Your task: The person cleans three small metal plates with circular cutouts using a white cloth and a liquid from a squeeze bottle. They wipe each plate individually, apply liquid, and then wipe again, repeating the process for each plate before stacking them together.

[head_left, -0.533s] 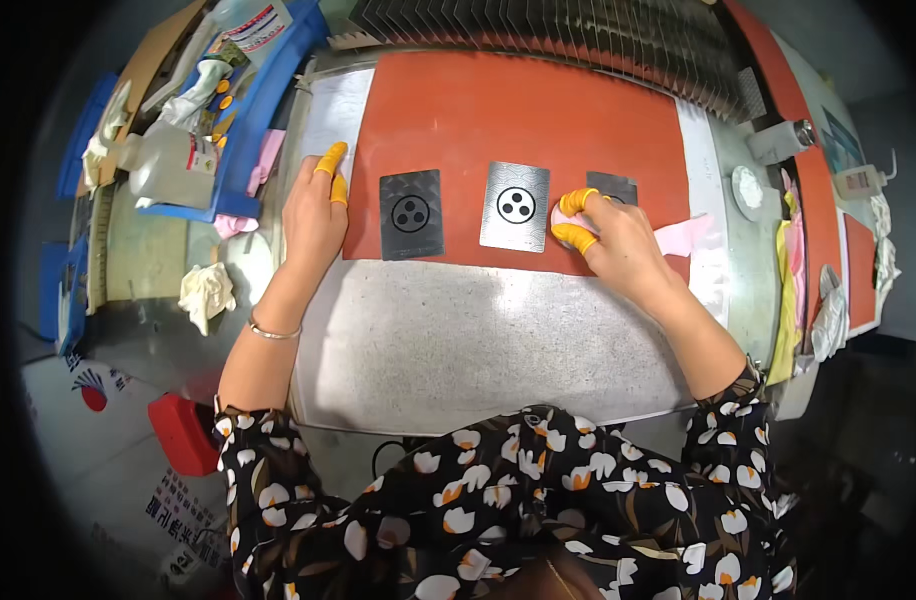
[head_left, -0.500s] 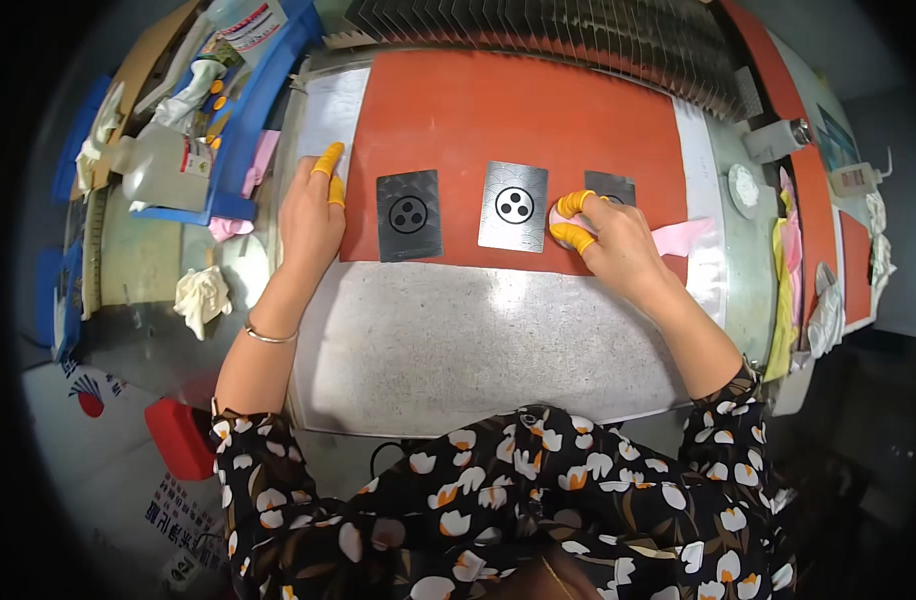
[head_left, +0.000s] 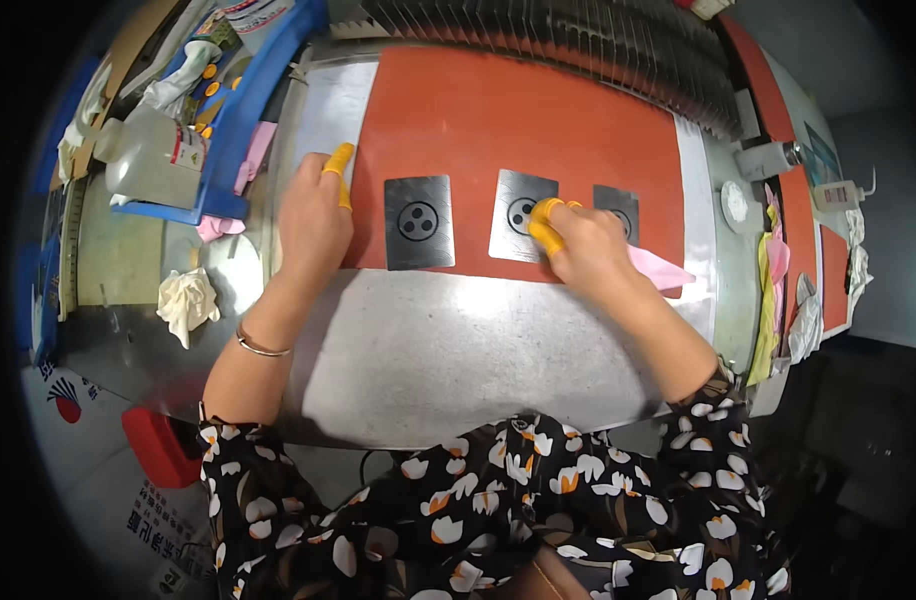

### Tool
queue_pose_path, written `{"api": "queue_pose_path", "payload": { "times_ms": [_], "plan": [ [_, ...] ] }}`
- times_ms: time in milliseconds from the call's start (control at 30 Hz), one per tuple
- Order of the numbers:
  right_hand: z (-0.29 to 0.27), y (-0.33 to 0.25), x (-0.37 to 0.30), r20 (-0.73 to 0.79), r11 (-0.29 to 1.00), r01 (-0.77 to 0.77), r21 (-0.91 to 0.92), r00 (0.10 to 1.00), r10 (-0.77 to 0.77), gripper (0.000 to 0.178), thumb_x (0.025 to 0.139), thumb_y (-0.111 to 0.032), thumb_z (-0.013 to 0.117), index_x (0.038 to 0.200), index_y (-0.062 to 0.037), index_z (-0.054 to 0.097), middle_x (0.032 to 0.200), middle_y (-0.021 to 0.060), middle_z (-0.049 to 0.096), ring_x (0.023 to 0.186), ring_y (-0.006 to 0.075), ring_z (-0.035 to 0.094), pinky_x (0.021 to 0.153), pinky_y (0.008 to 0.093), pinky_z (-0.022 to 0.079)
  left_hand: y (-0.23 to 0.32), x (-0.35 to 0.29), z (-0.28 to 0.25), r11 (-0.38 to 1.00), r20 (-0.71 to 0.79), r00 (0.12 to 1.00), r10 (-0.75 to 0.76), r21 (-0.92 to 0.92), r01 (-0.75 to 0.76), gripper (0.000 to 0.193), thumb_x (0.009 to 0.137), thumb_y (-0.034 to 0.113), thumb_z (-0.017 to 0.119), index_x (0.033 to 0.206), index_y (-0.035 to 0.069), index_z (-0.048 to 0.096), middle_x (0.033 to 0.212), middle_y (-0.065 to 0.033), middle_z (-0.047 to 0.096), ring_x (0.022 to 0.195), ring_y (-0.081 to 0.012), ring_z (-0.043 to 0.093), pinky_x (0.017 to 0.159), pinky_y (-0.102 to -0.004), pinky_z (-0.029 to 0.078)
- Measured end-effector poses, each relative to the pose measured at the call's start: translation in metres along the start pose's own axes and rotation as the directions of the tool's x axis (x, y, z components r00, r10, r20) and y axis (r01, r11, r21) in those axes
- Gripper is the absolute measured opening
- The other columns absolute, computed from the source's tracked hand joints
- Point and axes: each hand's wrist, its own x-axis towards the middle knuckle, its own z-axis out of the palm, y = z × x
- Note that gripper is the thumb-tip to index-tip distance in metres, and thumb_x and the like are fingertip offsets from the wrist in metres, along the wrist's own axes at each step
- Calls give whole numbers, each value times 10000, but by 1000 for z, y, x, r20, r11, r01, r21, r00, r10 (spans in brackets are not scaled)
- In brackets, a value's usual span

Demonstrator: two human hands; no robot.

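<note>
Three dark metallic cards lie in a row on a red mat (head_left: pixel 518 110). Each one I can see bears a round mark with dots. My right hand (head_left: pixel 590 245), with yellow finger cots, is closed on a pink cloth (head_left: pixel 660 268) and presses over the right side of the middle card (head_left: pixel 511 225). Partly behind that hand is the right card (head_left: pixel 616 205). The left card (head_left: pixel 419 235) lies untouched. At the mat's left edge rests my left hand (head_left: pixel 316 220), its cot-covered fingers stretched forward and holding nothing.
A long rack of upright dark plates (head_left: pixel 568 50) stands along the back. To the left are a blue tray (head_left: pixel 240 130), a clear plastic bottle (head_left: pixel 156 165) and a crumpled white cloth (head_left: pixel 188 303). On the right sit a small white dish (head_left: pixel 735 205) and a capped bottle (head_left: pixel 768 160).
My right hand has moved left with the pink cloth, from between the middle and right cards onto the middle one. My left hand stays at the mat's edge. The whole view has shifted slightly.
</note>
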Motion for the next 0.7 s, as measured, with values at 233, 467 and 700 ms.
{"api": "queue_pose_path", "payload": {
  "times_ms": [233, 467, 700],
  "plan": [
    [11, -17, 24, -19, 997, 80, -8, 997, -80, 85, 765, -117, 600, 782, -35, 610, 701, 173, 614, 655, 353, 599, 596, 446, 474, 6, 0, 0, 1000, 45, 999, -2, 2, 2, 198, 699, -66, 509, 887, -70, 572, 931, -160, 542, 786, -336, 545, 667, -409, 453],
    [3, 3, 19, -16, 1000, 12, -10, 1000, -12, 117, 727, -118, 641, 765, -19, 592, 698, 173, 612, 643, 343, 600, 582, 424, 475, 1, -3, 2, 1000, 26, 1000, -12, -4, 12, 184, 701, -64, 523, 878, -72, 571, 941, -168, 542, 760, -339, 543, 661, -429, 444],
    [-5, 18, 40, 68, 1000, -7, -8, 998, 7, 129, 736, -100, 598, 860, -69, 620, 736, 165, 618, 671, 347, 606, 598, 435, 484, 3, -4, -1, 1000, 21, 1000, 1, -2, -1, 223, 710, -59, 502, 923, -64, 568, 935, -167, 533, 785, -328, 529, 642, -422, 413]
  ]
}}
